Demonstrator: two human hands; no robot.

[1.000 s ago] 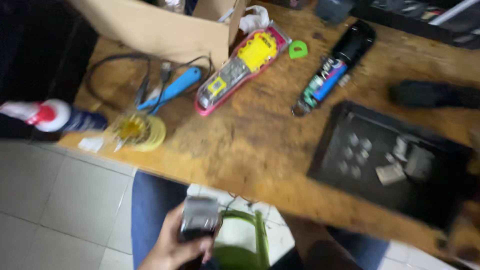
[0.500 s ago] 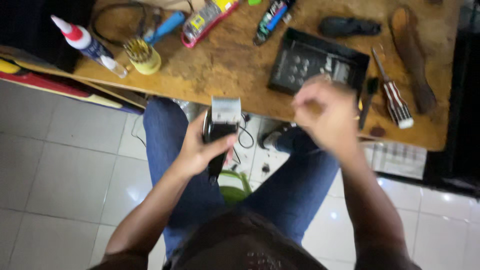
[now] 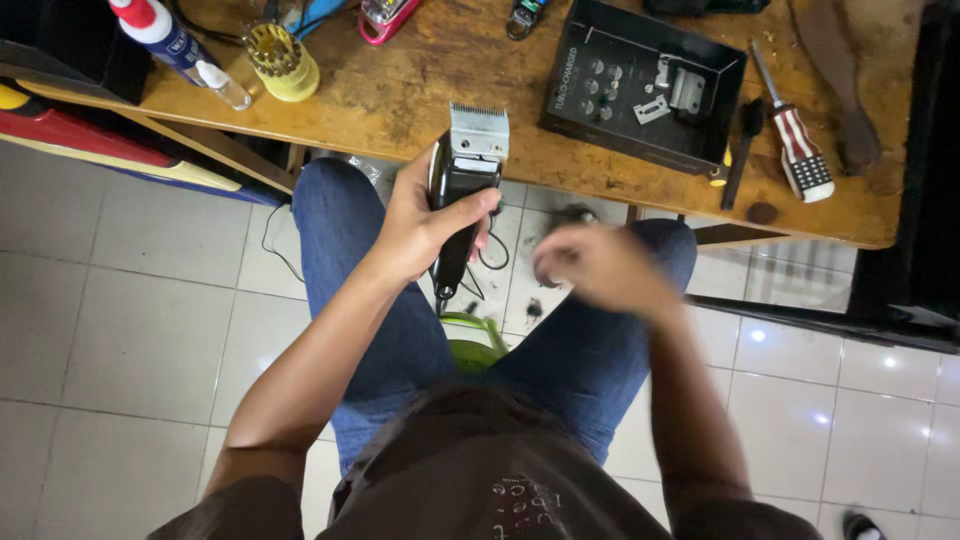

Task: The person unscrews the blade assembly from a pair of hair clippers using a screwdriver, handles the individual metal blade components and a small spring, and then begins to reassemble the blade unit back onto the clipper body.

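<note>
Left hand (image 3: 425,225) clenched around black hair clipper (image 3: 462,195), blade up toward twelve o'clock, held over the lap, just short of the tabletop (image 3: 450,70) edge; likely for a clear look at the blade. Right hand (image 3: 590,265) at three o'clock of it, blurred; grip impossible to tell. On the worn wooden tabletop: black tray (image 3: 640,85) with small metal parts, striped-handled screwdriver (image 3: 795,145), glue bottle (image 3: 160,35). Pale tiled floor (image 3: 120,320) below.
</note>
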